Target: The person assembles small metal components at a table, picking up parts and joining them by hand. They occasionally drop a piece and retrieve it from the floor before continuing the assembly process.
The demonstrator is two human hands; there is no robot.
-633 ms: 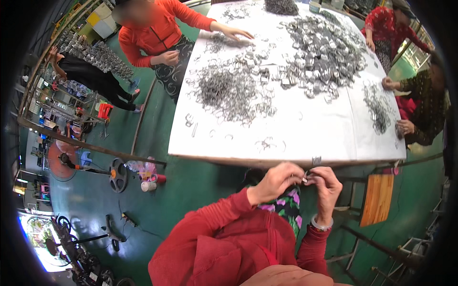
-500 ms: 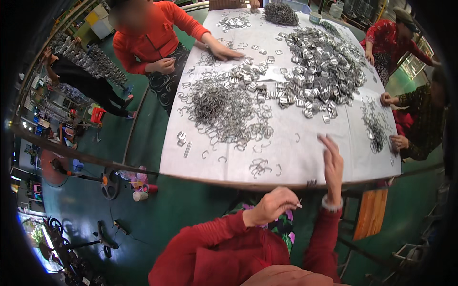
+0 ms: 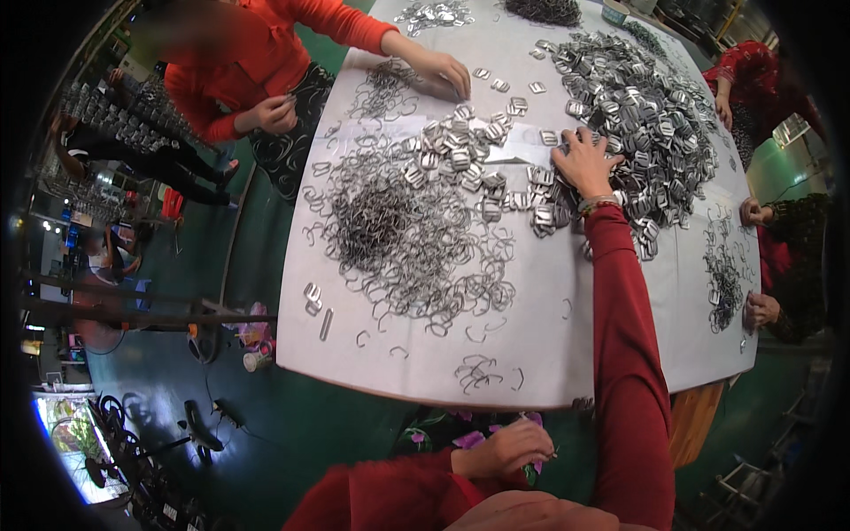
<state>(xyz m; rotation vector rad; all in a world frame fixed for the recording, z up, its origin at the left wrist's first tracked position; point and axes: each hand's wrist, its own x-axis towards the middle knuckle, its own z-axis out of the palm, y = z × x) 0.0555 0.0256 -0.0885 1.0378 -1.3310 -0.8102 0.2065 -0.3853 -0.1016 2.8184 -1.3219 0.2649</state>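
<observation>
Orange jacket fabric marks a co-worker point(image 3: 212, 87) at far left, reaching over the white-covered table point(image 3: 542, 354). On the table's left side we find two silver buckles point(image 3: 312, 290) beside a straight metal strip point(image 3: 327, 324). Next comes a wide tangle of curved metal wires point(image 3: 376, 221), dense and dark in its middle, with a few loose wires point(image 3: 478, 373) nearer us. Our left hand point(image 3: 513, 445), below the table's near edge, is curled, pinching a small piece point(image 3: 554, 455) too blurred to identify. Our right hand point(image 3: 586, 164) lies unclenched, fingers spread, touching the left side of a large heap of silver buckles point(image 3: 660, 124). Farther right, a smaller pile of wires point(image 3: 724, 296) sits near another co-worker point(image 3: 794, 270) in a dark top.
</observation>
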